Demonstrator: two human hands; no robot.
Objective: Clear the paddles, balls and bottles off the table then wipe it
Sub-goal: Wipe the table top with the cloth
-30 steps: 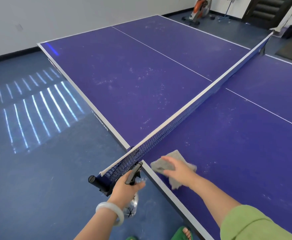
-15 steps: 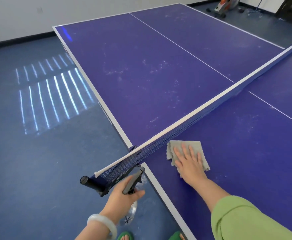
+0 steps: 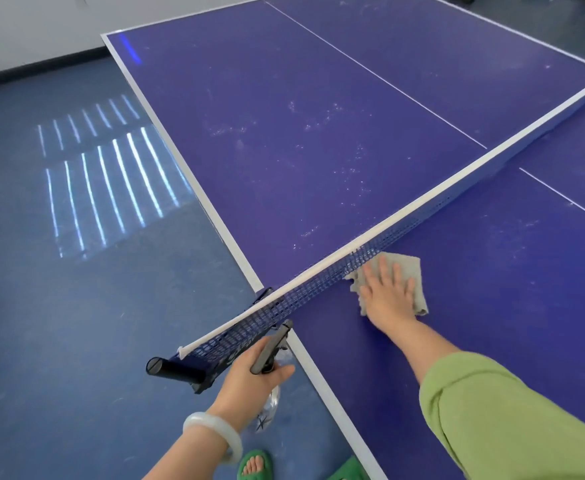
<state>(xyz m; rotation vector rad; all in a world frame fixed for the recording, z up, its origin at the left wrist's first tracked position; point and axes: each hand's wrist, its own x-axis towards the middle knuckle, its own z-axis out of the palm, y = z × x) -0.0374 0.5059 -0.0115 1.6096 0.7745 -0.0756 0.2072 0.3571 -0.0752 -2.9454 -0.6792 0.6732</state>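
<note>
Cloth (image 3: pixel 409 269) now up against net (image 3: pixel 318 289)

Right hand (image 3: pixel 389 297): arm outstretched, green sleeve (image 3: pixel 491 410), palm down, fingers (image 3: pixel 383 268) straight and spread, pressing a cloth (image 3: pixel 410 268).
Left hand (image 3: pixel 253 375): bare forearm, pale bangle (image 3: pixel 214 434) at wrist, fingers curled round a spray bottle (image 3: pixel 270 351).

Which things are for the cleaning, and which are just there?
For the job: table, cloth under the right hand, spray bottle in the left hand.

Just there: net, net post, bracelet, green sandals, light stripes on the floor.
</note>
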